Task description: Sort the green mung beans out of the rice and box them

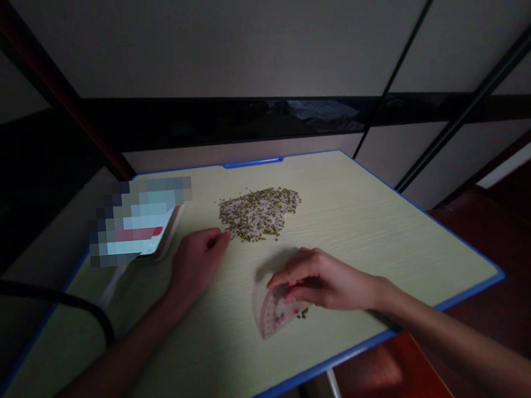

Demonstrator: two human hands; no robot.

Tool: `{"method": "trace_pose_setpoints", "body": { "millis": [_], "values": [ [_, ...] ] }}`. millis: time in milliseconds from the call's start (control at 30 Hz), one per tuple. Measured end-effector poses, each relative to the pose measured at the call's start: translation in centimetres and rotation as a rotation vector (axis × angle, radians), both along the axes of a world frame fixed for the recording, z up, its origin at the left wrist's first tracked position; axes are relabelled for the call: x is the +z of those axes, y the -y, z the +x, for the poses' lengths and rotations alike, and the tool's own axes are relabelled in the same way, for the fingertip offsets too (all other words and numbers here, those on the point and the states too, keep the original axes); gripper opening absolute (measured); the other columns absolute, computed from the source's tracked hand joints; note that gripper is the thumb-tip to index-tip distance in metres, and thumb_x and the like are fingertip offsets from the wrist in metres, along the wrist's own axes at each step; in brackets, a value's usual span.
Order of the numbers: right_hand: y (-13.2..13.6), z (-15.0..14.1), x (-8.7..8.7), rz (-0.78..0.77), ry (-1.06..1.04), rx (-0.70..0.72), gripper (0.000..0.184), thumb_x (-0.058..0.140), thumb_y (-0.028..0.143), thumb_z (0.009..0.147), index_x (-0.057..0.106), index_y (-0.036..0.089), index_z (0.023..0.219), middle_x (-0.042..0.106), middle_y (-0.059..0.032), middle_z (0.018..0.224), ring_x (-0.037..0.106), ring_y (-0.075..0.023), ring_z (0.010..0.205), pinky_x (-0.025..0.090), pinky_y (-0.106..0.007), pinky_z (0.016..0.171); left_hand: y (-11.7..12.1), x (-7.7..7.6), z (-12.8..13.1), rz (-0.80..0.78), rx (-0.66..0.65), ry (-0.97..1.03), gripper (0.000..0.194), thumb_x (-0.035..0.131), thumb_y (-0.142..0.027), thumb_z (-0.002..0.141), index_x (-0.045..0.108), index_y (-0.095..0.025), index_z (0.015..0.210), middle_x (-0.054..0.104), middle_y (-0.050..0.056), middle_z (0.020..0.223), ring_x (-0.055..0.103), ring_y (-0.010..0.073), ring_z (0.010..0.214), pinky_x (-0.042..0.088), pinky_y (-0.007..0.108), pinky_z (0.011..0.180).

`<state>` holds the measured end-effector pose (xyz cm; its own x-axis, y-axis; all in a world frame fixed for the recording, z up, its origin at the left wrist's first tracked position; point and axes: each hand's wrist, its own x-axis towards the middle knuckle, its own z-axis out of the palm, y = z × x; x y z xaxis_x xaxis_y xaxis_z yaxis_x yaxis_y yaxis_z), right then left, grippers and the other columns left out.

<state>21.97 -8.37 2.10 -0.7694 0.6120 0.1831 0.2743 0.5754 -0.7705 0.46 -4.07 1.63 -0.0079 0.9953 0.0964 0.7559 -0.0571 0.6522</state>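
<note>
On the table lies a spread pile of small green and pale grains, like beans mixed with rice. My left hand rests curled at the pile's left front edge, thumb and forefinger together; whatever they pinch, if anything, is too small to make out. Nearer the front edge, my right hand grips a clear protractor with pink markings, its curved side facing left and down. A few green beans lie on the table beside the protractor, under my right hand.
A pale folding table with a blue rim carries everything. At its left stands a lit phone or tablet, partly blurred out, with a cable by it. Cabinet doors rise behind. An orange-red surface shows below the front edge.
</note>
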Motion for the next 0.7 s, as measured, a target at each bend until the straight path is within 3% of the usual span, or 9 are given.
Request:
{"method": "trace_pose_setpoints", "body": {
  "millis": [133, 367, 533, 700],
  "values": [
    [1.0, 0.3, 0.3, 0.010, -0.021, -0.184, 0.025, 0.057, 0.026, 0.080, 0.068, 0.015, 0.100, 0.063, -0.0035, 0.068, 0.055, -0.0131, 0.063, 0.044, -0.025, 0.060, -0.1, 0.0, -0.1, 0.003, -0.006, -0.008, 0.036, 0.041, -0.040, 0.073, 0.033, -0.022, 0.043, 0.031, -0.006, 0.039, 0.035, 0.0114, 0.044, 0.020, 0.026, 0.047],
    [3.4, 3.8, -0.6, -0.168, -0.102, -0.922, 0.026, 0.058, 0.029, 0.074, 0.064, 0.012, 0.093, 0.056, 0.0004, 0.056, 0.049, -0.0109, 0.049, 0.039, -0.023, 0.046, -0.2, -0.3, -0.2, 0.007, -0.014, -0.020, 0.035, 0.040, -0.039, 0.073, 0.033, -0.022, 0.043, 0.030, -0.006, 0.039, 0.034, 0.0113, 0.044, 0.020, 0.027, 0.047],
    [5.4, 5.2, -1.7, -0.111, 0.005, -1.120, 0.031, 0.058, 0.035, 0.072, 0.061, 0.013, 0.094, 0.061, -0.0025, 0.059, 0.053, -0.0135, 0.051, 0.041, -0.026, 0.048, -0.2, -0.3, -0.1, 0.013, -0.015, -0.005, 0.035, 0.041, -0.039, 0.072, 0.033, -0.022, 0.043, 0.031, -0.005, 0.040, 0.035, 0.0115, 0.045, 0.020, 0.027, 0.047],
    [6.3, 3.7, -1.6, -0.054, 0.077, -1.157, 0.023, 0.058, 0.038, 0.071, 0.056, 0.015, 0.074, 0.057, -0.0026, 0.054, 0.049, -0.0128, 0.047, 0.037, -0.026, 0.045, -0.2, -0.2, -0.1, 0.016, -0.011, -0.014, 0.034, 0.041, -0.039, 0.072, 0.034, -0.022, 0.043, 0.032, -0.005, 0.040, 0.035, 0.0116, 0.045, 0.021, 0.027, 0.048]
  ]
}}
